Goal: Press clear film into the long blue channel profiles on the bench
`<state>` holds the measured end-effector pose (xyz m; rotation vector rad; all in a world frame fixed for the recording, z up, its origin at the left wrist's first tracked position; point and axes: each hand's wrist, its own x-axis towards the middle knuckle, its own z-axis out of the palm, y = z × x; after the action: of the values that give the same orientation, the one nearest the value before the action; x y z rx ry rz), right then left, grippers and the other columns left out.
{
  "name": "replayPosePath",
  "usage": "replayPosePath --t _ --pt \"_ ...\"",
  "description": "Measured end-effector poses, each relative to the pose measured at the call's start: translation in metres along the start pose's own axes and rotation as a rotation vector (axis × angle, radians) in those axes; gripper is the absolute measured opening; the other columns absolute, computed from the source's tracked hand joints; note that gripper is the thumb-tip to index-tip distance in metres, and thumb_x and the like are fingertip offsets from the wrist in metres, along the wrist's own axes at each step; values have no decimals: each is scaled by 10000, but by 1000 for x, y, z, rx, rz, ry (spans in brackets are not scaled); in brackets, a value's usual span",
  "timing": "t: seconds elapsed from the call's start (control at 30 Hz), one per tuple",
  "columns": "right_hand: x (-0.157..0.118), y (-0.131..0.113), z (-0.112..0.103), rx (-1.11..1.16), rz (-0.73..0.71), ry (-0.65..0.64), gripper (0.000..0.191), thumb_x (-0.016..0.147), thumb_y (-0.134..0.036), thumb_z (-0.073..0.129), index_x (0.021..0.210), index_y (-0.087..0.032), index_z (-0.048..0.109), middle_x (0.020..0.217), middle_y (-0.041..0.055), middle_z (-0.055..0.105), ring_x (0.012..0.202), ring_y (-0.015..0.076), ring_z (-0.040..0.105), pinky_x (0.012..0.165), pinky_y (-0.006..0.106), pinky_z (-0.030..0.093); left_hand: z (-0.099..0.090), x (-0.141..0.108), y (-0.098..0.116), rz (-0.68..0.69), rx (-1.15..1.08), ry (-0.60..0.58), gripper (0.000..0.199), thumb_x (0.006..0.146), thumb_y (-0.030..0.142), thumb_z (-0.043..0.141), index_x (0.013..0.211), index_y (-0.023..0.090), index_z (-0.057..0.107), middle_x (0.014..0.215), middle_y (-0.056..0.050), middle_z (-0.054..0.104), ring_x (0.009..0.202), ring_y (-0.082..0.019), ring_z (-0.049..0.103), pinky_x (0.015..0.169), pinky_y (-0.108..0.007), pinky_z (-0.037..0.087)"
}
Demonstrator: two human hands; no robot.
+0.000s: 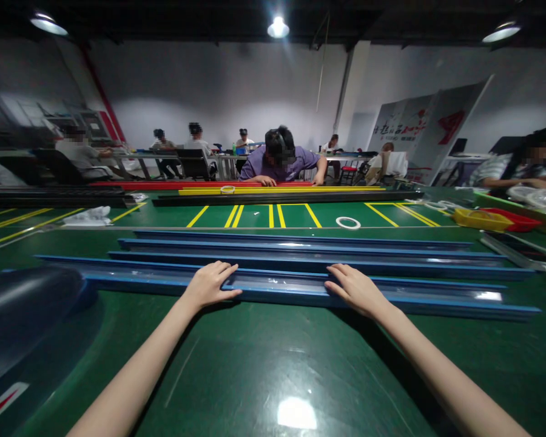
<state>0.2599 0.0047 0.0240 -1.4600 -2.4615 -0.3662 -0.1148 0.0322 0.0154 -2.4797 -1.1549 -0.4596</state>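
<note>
From the head view, the nearest long blue trough-shaped strip (pixel 279 296), lying on the green desk (pixel 255 370), is held between thumb and fingers by the left hand (pixel 206 285) and right hand (pixel 355 291); with uneven pushing, the blue strips behind (pixel 318 261) could be knocked.

This was a workshop: a long green work table (pixel 255 358) marked with yellow lines (pixel 277 216) carried coloured rails (pixel 300 280) and plastic bins (pixel 482 220), while people (pixel 279 155) sat working at rows of desks under hanging lamps (pixel 278 28).
</note>
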Motion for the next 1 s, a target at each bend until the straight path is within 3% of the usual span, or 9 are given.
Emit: replayPosePath --t 0.1,0.2,0.43,0.57,0.67,0.83,0.9,1.0 --pt "-10 8 2 -23 63 -9 443 891 -415 245 1013 -135 566 979 114 612 901 201 554 791 305 411 -4 -2 -3 -33 -23 -25 563 787 576 374 1108 144 542 1001 -100 603 897 -212 553 782 -327 447" --pt "-9 2 4 -62 151 14 421 908 -331 211 854 -160 592 800 83 626 800 183 558 739 282 388 -4 12 10 -114 -34 -15 469 841 495 326 978 143 604 938 -93 625 860 -210 569 766 -333 446" --pt "13 -29 5 -98 194 24 398 909 -284 231 755 -165 579 744 67 620 734 168 541 681 269 334 1 77 96 -102 -132 15 305 880 252 316 1021 166 573 941 -52 626 870 -167 564 771 -287 416" --pt "23 -50 7 -95 202 18 390 906 -268 236 768 -161 585 757 72 625 744 173 541 670 273 327 8 85 126 -107 -155 -4 313 867 281 354 1080 154 545 968 -62 609 894 -185 541 794 -313 397" --pt "26 -61 7 -83 184 3 390 903 -299 248 800 -150 594 780 86 624 768 187 542 677 280 336 11 78 124 -59 -121 -28 332 867 283 342 1102 141 530 943 -70 607 868 -194 534 767 -321 396" --pt "25 -63 1 28 110 27 401 898 -358 281 1136 -119 499 985 98 609 899 187 533 779 280 352 10 67 106 -24 -80 -30 336 862 265 333 1102 134 528 943 -76 611 857 -193 534 759 -323 398" --pt "22 -57 -3 44 116 41 395 900 -356 276 1128 -130 505 1022 92 597 929 183 525 809 279 347 9 64 99 -31 -73 -34 338 860 261 330 1102 136 531 959 -75 613 864 -193 537 764 -323 401" --pt "12 -38 -8 31 147 25 364 901 -341 270 965 -162 580 949 74 610 900 173 532 793 268 352 8 57 86 -48 -77 -45 339 856 261 330 1097 145 538 982 -69 614 874 -191 541 772 -324 407"
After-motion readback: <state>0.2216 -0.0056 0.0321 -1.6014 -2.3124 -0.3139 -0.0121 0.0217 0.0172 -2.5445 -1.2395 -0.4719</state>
